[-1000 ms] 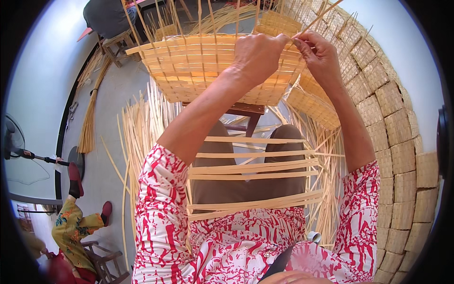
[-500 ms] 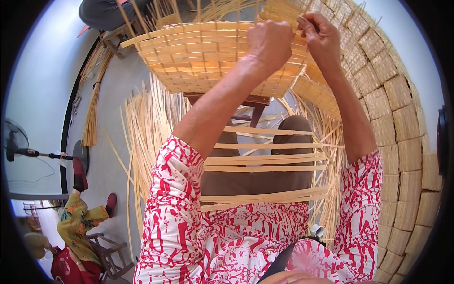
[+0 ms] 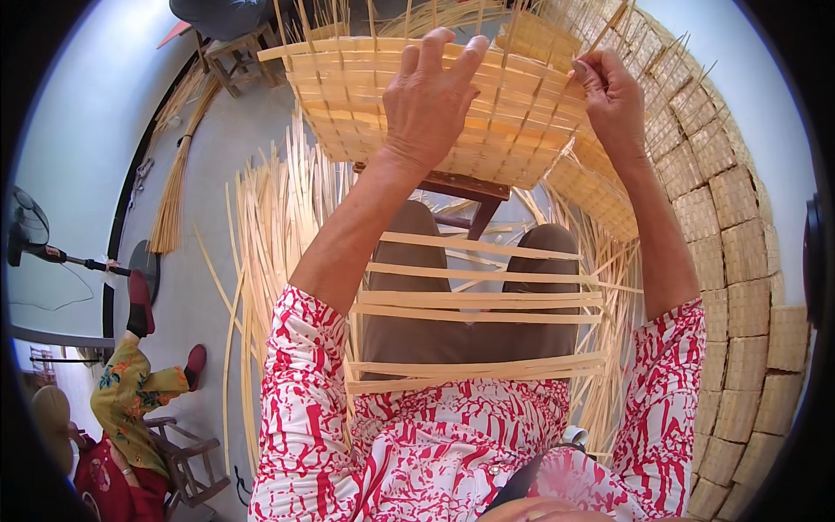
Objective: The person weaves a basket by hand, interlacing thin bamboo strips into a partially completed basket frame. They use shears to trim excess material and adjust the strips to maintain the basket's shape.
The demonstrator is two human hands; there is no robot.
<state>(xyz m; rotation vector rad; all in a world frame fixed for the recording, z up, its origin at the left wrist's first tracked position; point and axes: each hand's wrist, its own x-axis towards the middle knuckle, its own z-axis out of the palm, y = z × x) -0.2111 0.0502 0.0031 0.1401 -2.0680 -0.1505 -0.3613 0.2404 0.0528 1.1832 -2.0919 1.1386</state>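
A partly woven bamboo basket [image 3: 348,109] stands in front of me on a small dark wooden stool [image 3: 465,187]. Upright strips poke up past its top edge. My left hand [image 3: 426,109] lies against the near wall with its fingers stretched over the upper edge, and the fingertips are partly out of sight behind it. At the basket's right corner, my right hand [image 3: 613,100] pinches a thin bamboo strip [image 3: 606,30] between thumb and forefinger. Several loose flat bamboo strips [image 3: 478,300] lie across my lap.
Long bamboo strips [image 3: 270,226] heap up on both sides of my legs. Stacked woven baskets [image 3: 739,226] line the right wall. To the left are a tied strip bundle [image 3: 174,191], a floor fan [image 3: 65,252] and a seated person [image 3: 139,391]. Another stool [image 3: 235,56] stands far left.
My left hand has moved leftward along the basket's upper edge, and its closed fingers have spread. The right hand keeps its pinch near the corner. The whole view has shifted slightly.
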